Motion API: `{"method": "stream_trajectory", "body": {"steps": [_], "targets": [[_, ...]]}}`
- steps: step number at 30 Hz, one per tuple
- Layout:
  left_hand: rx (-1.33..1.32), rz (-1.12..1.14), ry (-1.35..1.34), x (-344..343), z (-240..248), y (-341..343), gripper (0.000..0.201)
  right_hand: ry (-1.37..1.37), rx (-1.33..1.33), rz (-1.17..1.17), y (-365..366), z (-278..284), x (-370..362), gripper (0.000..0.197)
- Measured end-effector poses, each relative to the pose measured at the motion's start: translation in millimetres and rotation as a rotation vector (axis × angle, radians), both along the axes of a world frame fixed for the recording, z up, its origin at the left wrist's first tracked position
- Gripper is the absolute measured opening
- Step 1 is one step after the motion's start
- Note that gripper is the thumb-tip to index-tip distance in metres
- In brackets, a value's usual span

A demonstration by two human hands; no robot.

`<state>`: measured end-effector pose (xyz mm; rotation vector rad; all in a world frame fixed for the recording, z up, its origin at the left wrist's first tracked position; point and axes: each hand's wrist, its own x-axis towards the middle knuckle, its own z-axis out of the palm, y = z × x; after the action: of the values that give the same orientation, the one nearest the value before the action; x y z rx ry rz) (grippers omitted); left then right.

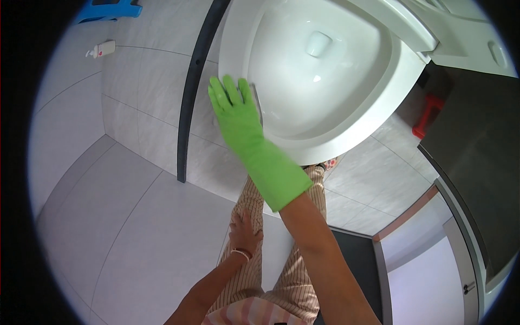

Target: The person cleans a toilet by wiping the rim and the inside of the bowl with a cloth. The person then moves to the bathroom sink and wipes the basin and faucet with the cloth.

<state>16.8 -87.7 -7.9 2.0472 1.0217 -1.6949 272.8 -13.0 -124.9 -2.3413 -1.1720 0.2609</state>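
A white toilet (346, 132) with its bowl uncovered fills the upper middle of the head view. My right hand (233, 111), in a long green rubber glove, lies on the left side of its rim with the fingers stretched out. A thin grey edge (257, 100) shows along the glove's inner side; what it belongs to is hidden under the hand. My left hand (244, 233) is bare, with a band at the wrist. It rests with its fingers spread on my left leg, over the striped trousers.
A dark curved strip (190, 103) runs along the floor left of the toilet. A white pump bottle (104, 49) and a blue plastic stool (111, 11) stand at the far left. Rightward are a red object (428, 116), a dark cabinet (476, 157) and a door (433, 271).
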Motion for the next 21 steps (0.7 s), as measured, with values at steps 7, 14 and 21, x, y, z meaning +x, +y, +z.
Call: {"method": "stream_trajectory", "body": {"steps": [7, 14, 21], "targets": [[-0.015, 0.012, 0.016, 6.8, 0.0, 2.0, 0.096, 0.008, 0.086, -0.086, -5.1, -7.6, -5.8, 0.054], [0.011, 0.042, -0.034, 24.7, 5.7, 16.4, 0.094, 0.169, -0.038, -0.038, -94.7, 15.3, -28.6, 0.049], [0.001, 0.214, -0.125, 35.3, 7.5, 48.4, 0.087, 0.585, -0.326, -0.135, -108.3, 13.7, -8.7, 0.035]]}}
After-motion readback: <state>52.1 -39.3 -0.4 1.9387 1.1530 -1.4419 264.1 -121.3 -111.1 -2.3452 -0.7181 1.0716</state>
